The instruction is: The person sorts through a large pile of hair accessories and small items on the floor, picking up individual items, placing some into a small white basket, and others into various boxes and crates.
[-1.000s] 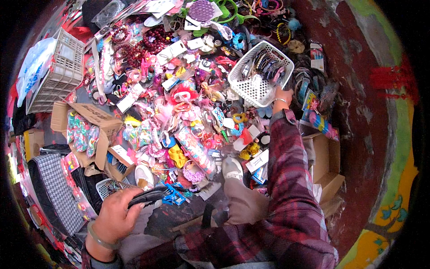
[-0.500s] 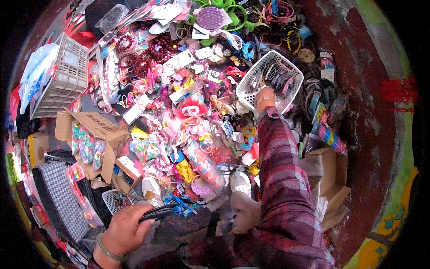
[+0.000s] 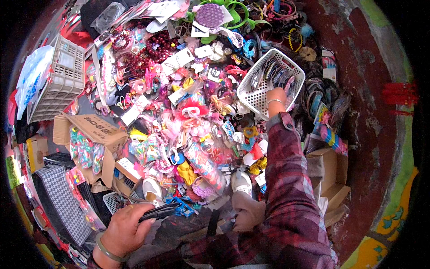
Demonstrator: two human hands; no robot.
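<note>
A bunch of dark hair bands is being held in the left hand, low at the left, with the fingers clamped around it. A bracelet is being worn on that wrist. The right hand is being stretched far out in a red checked sleeve and is being rested on the rim of a white basket. Whether its fingers are together or apart cannot be told, as they are being hidden by the hand. Dark hair bands are being kept inside that basket.

The ground is being covered by a big pile of hair clips, bows and beads in pink, red and yellow. White shoes are being seen at the near edge of the pile. A grey crate is being kept at the left, tipped on its side. An open brown box full of bright things is lying just below the crate. Another brown box is sitting at the right. A dark red wall is being seen at the right, with a green and yellow edge further out.
</note>
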